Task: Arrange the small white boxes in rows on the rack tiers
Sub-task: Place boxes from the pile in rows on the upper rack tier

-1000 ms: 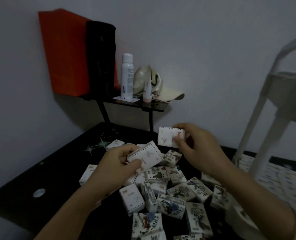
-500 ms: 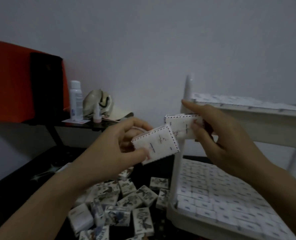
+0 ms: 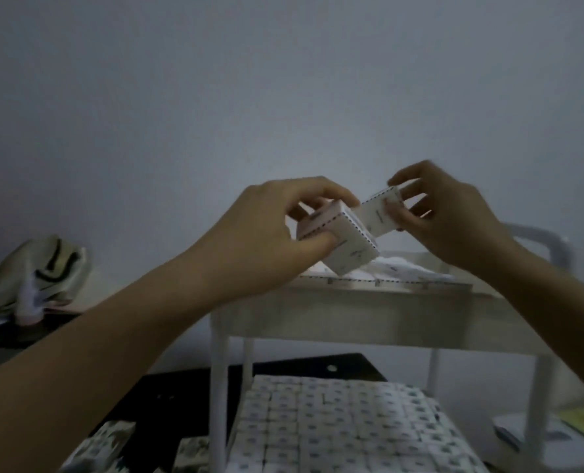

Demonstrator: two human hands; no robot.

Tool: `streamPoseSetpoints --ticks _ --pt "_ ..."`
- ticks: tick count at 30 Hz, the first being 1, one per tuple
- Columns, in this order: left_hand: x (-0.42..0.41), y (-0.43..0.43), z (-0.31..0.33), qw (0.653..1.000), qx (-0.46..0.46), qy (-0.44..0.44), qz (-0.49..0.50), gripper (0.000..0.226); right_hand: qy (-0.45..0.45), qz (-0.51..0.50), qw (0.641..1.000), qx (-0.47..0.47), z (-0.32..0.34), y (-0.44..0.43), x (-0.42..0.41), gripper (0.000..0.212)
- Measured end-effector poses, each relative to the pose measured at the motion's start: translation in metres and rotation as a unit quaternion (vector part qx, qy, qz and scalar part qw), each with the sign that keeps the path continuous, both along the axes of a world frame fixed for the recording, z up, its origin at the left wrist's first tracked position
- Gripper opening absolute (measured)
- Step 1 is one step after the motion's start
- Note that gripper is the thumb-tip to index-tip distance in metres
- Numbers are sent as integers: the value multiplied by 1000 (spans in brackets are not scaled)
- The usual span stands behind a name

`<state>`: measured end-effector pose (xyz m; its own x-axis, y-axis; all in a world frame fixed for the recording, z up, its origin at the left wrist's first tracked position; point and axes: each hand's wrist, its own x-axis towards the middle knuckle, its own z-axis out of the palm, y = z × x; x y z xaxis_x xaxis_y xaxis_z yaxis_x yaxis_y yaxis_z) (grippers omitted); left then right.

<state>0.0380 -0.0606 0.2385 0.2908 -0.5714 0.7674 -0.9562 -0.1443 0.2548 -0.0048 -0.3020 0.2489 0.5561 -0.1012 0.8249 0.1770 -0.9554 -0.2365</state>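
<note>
The left hand (image 3: 266, 233) has its grip closed round one box (image 3: 346, 245), thumb underneath and fingers over the top. The right hand (image 3: 454, 220) pinches a second box (image 3: 379, 215) between thumb and fingertips. Both boxes are in the air, tilted, just above the front of the top tier (image 3: 369, 322) of the rack (image 3: 219, 387). Their near corners are touching or almost touching; the blur hides which.

The likeliest trouble seems to be the two boxes knocking together as they go down. The right hand's grip is only a light pinch near one end, so a bump could twist that box loose. A dropped box might fall past the tier's edge onto the packed rows (image 3: 334, 428) below and push them out of line, or land on the worktop (image 3: 167, 397) among the loose boxes (image 3: 109, 445).

The boxes already on the top tier (image 3: 399, 271) are a pale smear in the dim light, so the free slot is hard to judge. A box set down tilted could ride up on its neighbour and skew the row. A forearm leaning on the rim might also rock the rack.
</note>
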Motion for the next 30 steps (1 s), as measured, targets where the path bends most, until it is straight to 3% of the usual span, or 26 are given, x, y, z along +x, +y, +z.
streamPoseSetpoints --ticks 3,8,13,21,27,30 --pt "21 -34 20 998 21 -35 54 37 64 -93 991 -74 15 -28 14 25" --pt "56 -85 55 983 35 -121 133 41 94 -159 968 -172 32 -62 36 38" --pt "77 -124 72 968 13 -210 138 30 207 -129 962 -122 35 -70 53 26" --pt "111 -168 76 970 96 -174 138 26 298 1 954 -9 14 -74 63 25" --pt "129 -186 60 981 121 -114 104 24 308 13 951 26 4 -73 64 7" --pt "134 -191 47 983 125 -101 85 26 311 -16 950 -20 4 -71 59 7"
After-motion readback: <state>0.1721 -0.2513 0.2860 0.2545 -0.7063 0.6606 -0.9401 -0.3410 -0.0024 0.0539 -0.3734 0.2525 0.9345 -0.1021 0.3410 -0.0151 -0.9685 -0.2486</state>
